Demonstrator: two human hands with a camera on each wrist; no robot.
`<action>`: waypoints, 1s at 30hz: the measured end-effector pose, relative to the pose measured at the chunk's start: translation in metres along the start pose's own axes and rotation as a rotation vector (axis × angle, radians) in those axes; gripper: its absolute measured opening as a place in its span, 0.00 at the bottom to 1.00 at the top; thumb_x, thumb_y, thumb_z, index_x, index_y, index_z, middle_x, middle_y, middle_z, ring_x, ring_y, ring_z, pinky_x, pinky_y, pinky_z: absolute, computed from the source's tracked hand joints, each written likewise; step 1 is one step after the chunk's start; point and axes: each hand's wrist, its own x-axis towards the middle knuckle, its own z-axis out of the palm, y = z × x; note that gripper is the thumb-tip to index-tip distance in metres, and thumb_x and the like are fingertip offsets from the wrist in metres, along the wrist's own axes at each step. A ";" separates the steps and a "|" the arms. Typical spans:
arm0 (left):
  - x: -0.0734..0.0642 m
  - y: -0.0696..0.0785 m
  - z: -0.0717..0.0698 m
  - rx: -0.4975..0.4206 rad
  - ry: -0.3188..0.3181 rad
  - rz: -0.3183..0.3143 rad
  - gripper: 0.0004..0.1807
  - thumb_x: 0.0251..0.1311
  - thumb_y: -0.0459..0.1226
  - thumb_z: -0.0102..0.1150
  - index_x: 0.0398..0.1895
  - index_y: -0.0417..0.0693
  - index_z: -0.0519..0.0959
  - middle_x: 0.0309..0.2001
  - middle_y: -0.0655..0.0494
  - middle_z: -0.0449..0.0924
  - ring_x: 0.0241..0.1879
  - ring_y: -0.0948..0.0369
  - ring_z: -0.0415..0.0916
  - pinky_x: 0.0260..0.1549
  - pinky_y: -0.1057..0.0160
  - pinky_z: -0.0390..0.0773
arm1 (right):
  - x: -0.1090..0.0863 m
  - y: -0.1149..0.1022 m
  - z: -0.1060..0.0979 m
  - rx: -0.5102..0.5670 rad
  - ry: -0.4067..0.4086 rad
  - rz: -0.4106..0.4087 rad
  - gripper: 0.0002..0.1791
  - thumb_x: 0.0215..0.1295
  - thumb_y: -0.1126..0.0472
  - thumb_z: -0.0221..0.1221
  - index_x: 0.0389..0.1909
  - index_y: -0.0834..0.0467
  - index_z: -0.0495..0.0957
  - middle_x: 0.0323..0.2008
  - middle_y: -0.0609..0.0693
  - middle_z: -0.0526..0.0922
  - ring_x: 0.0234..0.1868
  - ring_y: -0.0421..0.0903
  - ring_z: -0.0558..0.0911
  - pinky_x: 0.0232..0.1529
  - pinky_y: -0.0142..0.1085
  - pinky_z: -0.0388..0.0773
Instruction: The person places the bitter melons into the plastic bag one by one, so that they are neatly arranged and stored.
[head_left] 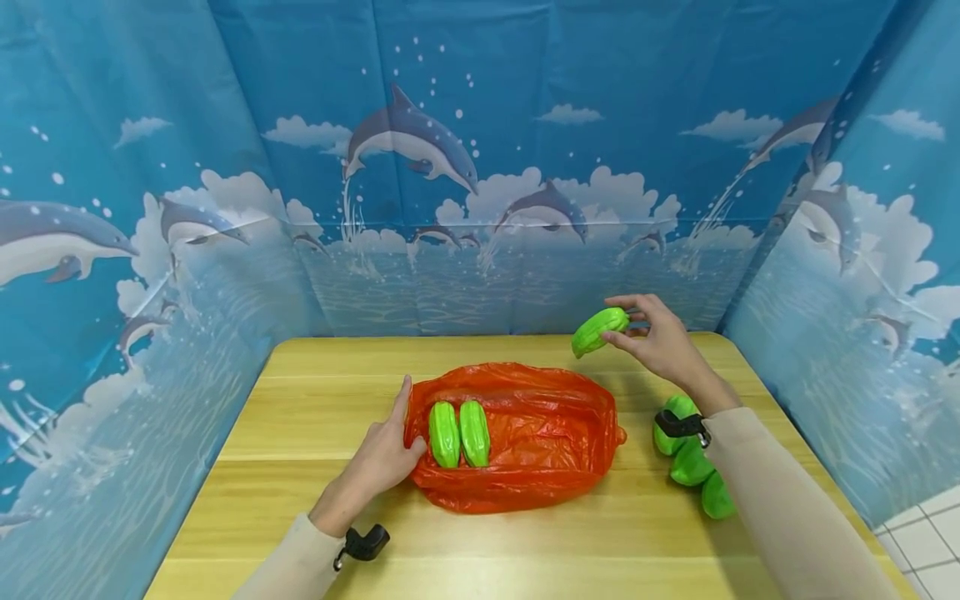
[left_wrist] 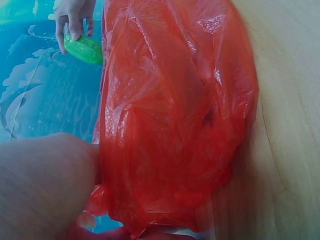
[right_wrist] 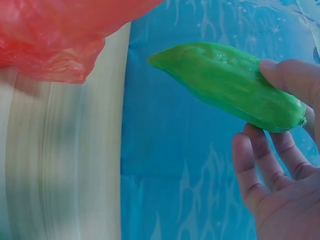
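A red plastic bag lies spread on the table with its mouth facing up. Inside, at its left end, two green ridged fruits sit side by side. My left hand holds the bag's left rim, index finger stretched along the edge and thumb at the inner side; in the left wrist view the red film hides most of the fingers. Above the table's back edge, right of the bag, my right hand grips another green ridged fruit between thumb and fingertips. Its pointed end faces away from the palm.
Several more green fruits are grouped on the right of the wooden table, partly covered by my right forearm and black wrist strap. Blue curtains printed with dolphins enclose the table at the back and both sides.
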 end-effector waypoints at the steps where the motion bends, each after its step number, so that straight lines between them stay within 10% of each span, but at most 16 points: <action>1: 0.000 -0.001 0.000 -0.002 0.000 0.000 0.62 0.78 0.33 0.65 1.00 0.59 0.34 0.19 0.53 0.75 0.14 0.57 0.71 0.19 0.61 0.74 | 0.000 -0.001 0.000 -0.001 0.000 -0.005 0.32 0.83 0.56 0.73 0.83 0.53 0.77 0.73 0.64 0.74 0.67 0.62 0.84 0.55 0.13 0.78; 9: -0.002 -0.002 0.000 -0.004 0.000 0.000 0.62 0.78 0.33 0.66 1.01 0.60 0.34 0.18 0.52 0.75 0.14 0.57 0.71 0.19 0.61 0.74 | 0.001 -0.012 0.002 -0.029 -0.012 -0.013 0.32 0.82 0.55 0.73 0.82 0.51 0.79 0.74 0.63 0.74 0.68 0.60 0.85 0.60 0.25 0.86; 16: -0.001 -0.003 -0.001 -0.006 0.008 0.001 0.62 0.77 0.33 0.66 1.01 0.59 0.34 0.18 0.52 0.75 0.14 0.57 0.71 0.19 0.61 0.73 | 0.002 -0.026 0.005 -0.008 -0.023 -0.052 0.30 0.82 0.57 0.73 0.81 0.50 0.80 0.72 0.61 0.76 0.67 0.60 0.85 0.57 0.16 0.81; 30: -0.001 -0.001 0.000 -0.003 0.002 -0.009 0.62 0.78 0.33 0.65 1.00 0.59 0.33 0.18 0.53 0.74 0.15 0.57 0.72 0.19 0.60 0.73 | -0.003 -0.047 0.008 -0.042 -0.052 -0.116 0.29 0.82 0.57 0.74 0.80 0.48 0.82 0.66 0.57 0.79 0.64 0.59 0.87 0.65 0.48 0.91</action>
